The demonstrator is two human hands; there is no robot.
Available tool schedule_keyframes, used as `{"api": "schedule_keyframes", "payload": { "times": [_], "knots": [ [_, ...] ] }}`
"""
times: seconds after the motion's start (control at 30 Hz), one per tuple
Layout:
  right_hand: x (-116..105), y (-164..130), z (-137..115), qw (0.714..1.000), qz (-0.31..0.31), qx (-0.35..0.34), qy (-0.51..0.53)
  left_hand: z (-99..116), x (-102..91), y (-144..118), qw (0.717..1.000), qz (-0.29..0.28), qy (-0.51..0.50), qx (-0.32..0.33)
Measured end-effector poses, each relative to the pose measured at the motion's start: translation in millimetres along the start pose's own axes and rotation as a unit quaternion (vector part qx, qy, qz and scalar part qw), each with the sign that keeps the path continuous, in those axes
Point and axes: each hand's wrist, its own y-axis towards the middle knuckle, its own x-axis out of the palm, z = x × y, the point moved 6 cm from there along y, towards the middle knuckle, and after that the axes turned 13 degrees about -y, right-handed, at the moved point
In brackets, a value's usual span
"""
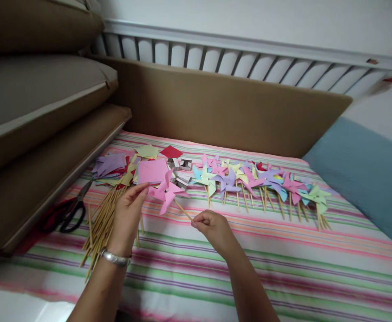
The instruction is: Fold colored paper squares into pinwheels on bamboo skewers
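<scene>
Pink pinwheel (166, 191) is hovering just above the striped bed (283, 264): the left hand (129, 214), fingers loosely apart, is touching a folded blade, apparently steadying it, while the right hand (212, 226) is pinching the wooden stick's end. Finished pinwheels (263, 183) are lying in a row beyond.

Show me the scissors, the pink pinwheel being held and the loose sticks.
scissors (69, 213): head view, on the handles.
pink pinwheel (165, 191): head view, on its paper blades.
loose sticks (102, 219): head view, mid-bundle.
</scene>
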Motion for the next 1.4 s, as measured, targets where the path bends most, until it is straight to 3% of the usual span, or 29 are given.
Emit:
{"api": "schedule_keyframes", "payload": {
  "times": [0.37,0.57,0.63,0.83,1.0,1.17,1.4],
  "knots": [
    [-2.2,3.3,3.3,0.997,0.017,0.025,0.074,-33.9,14.1,-9.5,0.988,-0.047,-0.015,-0.149],
    [-4.9,5.5,2.5,0.994,0.035,0.016,0.098,-35.6,52.6,-38.7,0.946,-0.203,-0.062,-0.245],
    [-11.6,7.0,6.6,0.992,0.05,0.023,0.11,-36.6,58.3,-43.9,0.938,-0.228,-0.051,-0.258],
    [-52.1,9.8,47.2,0.967,0.178,0.096,0.157,-43.9,46.8,-34.7,0.955,-0.178,-0.008,-0.238],
    [-75.8,8.1,85.9,0.938,0.277,0.146,0.146,-50.7,47.1,-35.1,0.949,-0.185,0.0,-0.255],
    [-82.5,8.7,117.0,0.926,0.314,0.179,0.108,-51.9,52.7,-37.6,0.953,-0.182,0.01,-0.244],
    [-86.9,12.2,143.4,0.923,0.32,0.21,0.047,-56.5,55.8,-37.0,0.954,-0.183,0.022,-0.238]
  ]
}}
